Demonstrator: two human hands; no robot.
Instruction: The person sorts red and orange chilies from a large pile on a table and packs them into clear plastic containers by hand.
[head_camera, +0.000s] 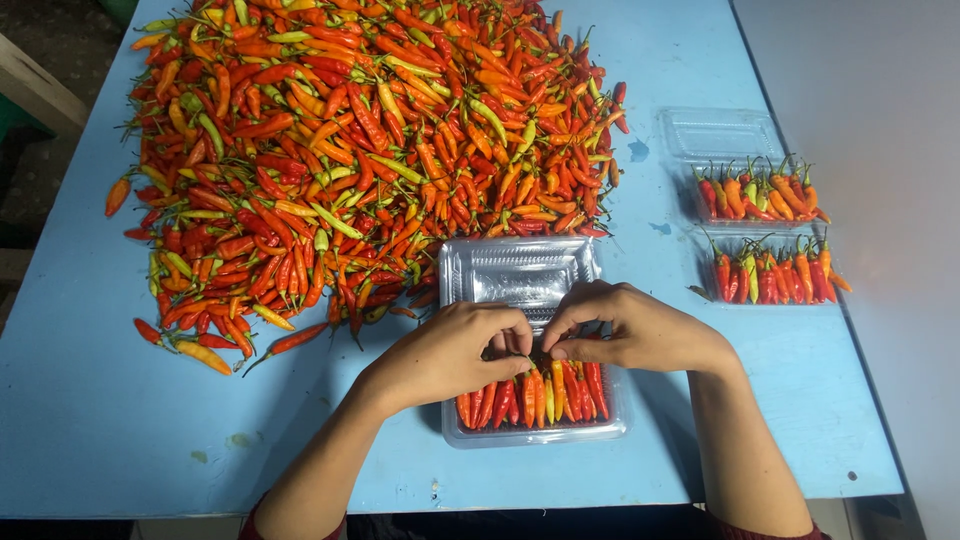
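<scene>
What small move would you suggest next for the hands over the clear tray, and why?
Probably lay one more chilli from the pile beside the row: both the left hand and right hand rest on chillies lined up in the clear tray, whose left end looks unfilled.

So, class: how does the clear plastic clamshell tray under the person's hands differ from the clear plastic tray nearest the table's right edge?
The clear plastic clamshell tray under the hands lies open, its lid folded back; the clear plastic tray nearest the right edge shows no raised lid. The left hand and right hand rest over the first tray; nobody touches the second. Both hold neat rows of red and orange chillies.
</scene>
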